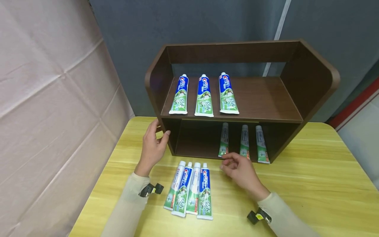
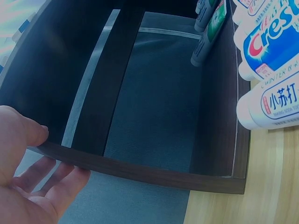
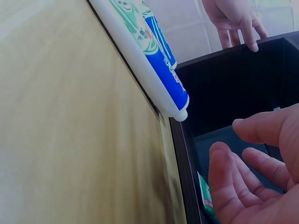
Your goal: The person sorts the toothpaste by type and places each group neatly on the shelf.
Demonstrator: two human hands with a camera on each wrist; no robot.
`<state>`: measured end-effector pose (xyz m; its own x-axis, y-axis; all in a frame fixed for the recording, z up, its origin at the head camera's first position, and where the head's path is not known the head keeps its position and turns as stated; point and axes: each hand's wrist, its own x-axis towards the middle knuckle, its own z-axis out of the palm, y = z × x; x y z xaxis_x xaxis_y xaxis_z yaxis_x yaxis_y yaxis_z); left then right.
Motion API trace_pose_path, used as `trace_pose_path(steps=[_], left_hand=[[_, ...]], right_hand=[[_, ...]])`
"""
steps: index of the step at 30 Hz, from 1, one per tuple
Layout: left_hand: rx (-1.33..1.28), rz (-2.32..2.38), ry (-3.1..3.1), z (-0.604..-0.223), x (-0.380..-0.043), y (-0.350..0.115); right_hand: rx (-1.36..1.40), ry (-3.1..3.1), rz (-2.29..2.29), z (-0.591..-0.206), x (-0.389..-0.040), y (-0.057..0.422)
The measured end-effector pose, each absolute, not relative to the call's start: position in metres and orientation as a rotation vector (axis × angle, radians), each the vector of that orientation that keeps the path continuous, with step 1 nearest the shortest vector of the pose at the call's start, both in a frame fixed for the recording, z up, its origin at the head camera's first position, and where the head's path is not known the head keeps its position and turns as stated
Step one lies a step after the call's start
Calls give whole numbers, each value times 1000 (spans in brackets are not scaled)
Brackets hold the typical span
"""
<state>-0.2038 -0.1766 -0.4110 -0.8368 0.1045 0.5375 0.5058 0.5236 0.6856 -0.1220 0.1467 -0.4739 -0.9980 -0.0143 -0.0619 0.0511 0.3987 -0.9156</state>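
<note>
My left hand (image 1: 153, 144) grips the left side panel of a dark brown two-tier shelf (image 1: 260, 98); in the left wrist view its thumb lies inside the panel edge and its fingers outside. With nothing in it, my right hand (image 1: 243, 171) hovers in front of the lower tier, fingers loosely bent, near a grey-and-green toothpaste tube (image 1: 224, 140). Two similar tubes, a middle one (image 1: 244, 140) and a right one (image 1: 262, 144), lie farther right on that tier. Between the hands, several toothpaste tubes, including a blue-and-green Crest tube (image 1: 205, 194) and a white-and-green tube (image 1: 193, 189), lie side by side.
Three blue-and-green Crest tubes, a left one (image 1: 179, 95), a middle one (image 1: 204, 96) and a right one (image 1: 228, 93), lie spaced out on the upper tier. The shelf stands on a wood-grain table (image 1: 319, 184). A pale curtain (image 1: 59, 98) hangs at the left.
</note>
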Motion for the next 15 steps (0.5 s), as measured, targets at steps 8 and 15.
trace_pose_path(steps=[8,15], left_hand=[[-508,-1252,-2329,-411,-203,-176],[-509,-1248,-2332,-410,-203,-176]], right_hand=[[-60,2537,-1716,-480,-113,140],[-172,2524,-1635,-484,-106,133]])
